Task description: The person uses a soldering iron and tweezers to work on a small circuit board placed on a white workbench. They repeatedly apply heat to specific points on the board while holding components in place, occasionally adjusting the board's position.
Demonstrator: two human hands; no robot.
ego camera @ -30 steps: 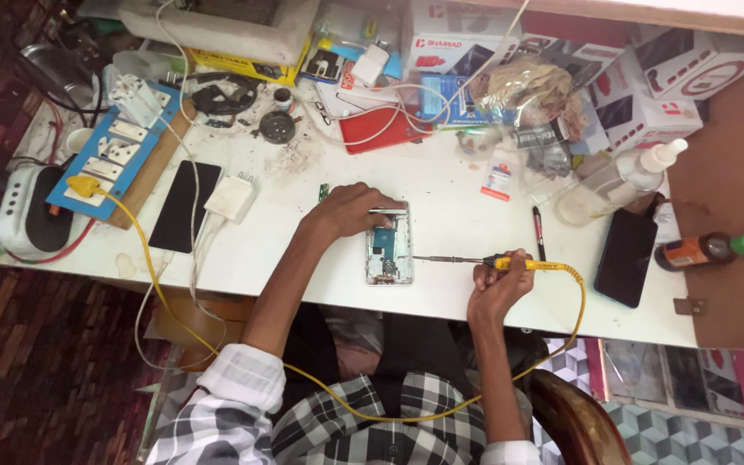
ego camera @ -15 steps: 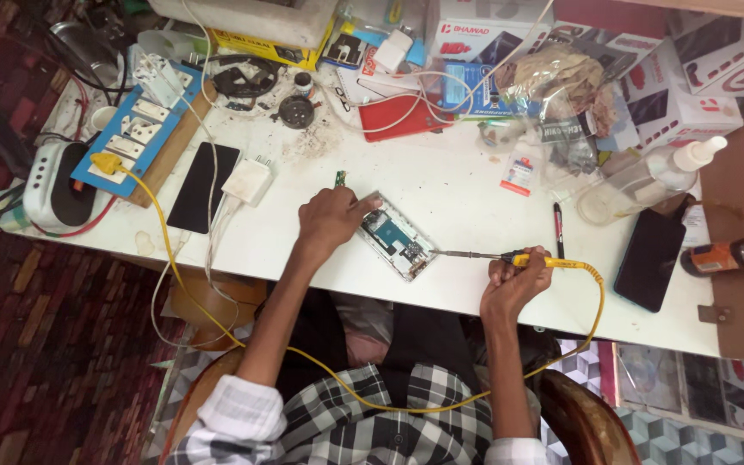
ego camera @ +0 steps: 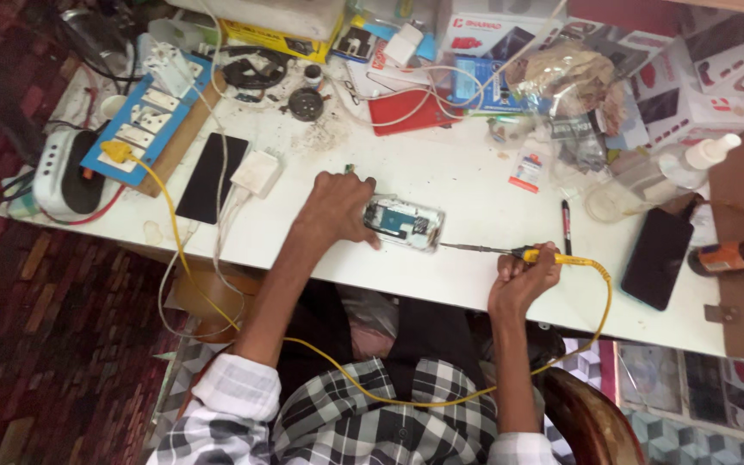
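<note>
while our left hand (ego camera: pixel 335 207) pins the opened phone (ego camera: pixel 404 223) near the surface's (ego camera: pixel 467 181) front edge, our right hand (ego camera: pixel 520 277) grips the soldering iron (ego camera: pixel 510 251), tip at the phone's edge. next we judge the tip needs steady placement on the board.

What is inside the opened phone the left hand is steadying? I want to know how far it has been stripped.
Inside the opened phone a bluish board and small metal parts show. The left hand covers its left end; finer detail is too small to tell.

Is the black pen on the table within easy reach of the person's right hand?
Probably yes: the black pen lies just beyond the right hand with bare table between, though that hand holds a soldering iron.
</note>
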